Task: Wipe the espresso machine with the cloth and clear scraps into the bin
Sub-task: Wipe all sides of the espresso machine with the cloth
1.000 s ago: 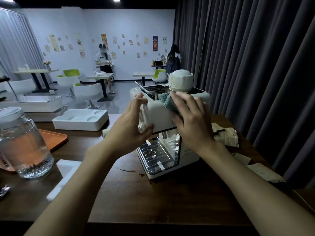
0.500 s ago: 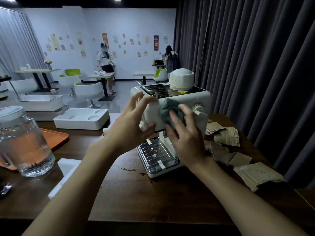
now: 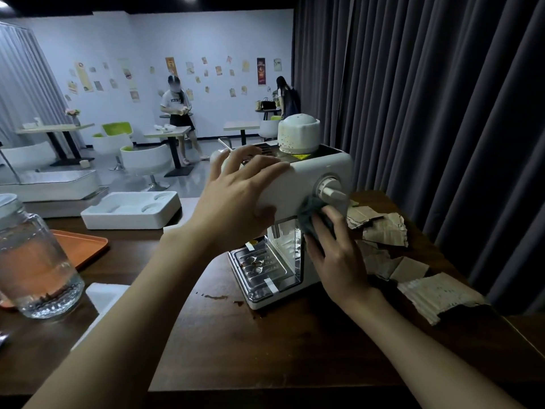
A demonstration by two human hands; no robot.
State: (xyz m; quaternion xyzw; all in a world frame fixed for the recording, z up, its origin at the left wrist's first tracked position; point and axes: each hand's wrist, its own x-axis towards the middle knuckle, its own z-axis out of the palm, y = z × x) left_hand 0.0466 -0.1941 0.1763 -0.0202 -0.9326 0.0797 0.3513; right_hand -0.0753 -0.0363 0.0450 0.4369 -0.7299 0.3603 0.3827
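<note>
A white espresso machine (image 3: 309, 175) stands on the dark wooden table (image 3: 265, 349), its metal drip tray (image 3: 259, 265) facing me. My left hand (image 3: 236, 202) grips the machine's upper left side, fingers spread over its top edge. My right hand (image 3: 336, 255) presses a grey-green cloth (image 3: 308, 212) against the machine's front, just below the round dial (image 3: 328, 188). Torn cardboard scraps (image 3: 383, 228) lie on the table to the right of the machine. Brown spills (image 3: 216, 297) mark the table before the drip tray. No bin is in view.
A glass jar (image 3: 32, 261) with water stands at the left on an orange tray (image 3: 85, 246). A white foam insert (image 3: 129, 209) lies behind it. Dark curtains (image 3: 442, 113) hang close on the right. Two people stand at far tables.
My right hand has carried the cloth from the machine's top edge down and to the right, under the dial. My left hand has slid higher on the machine's left side.
</note>
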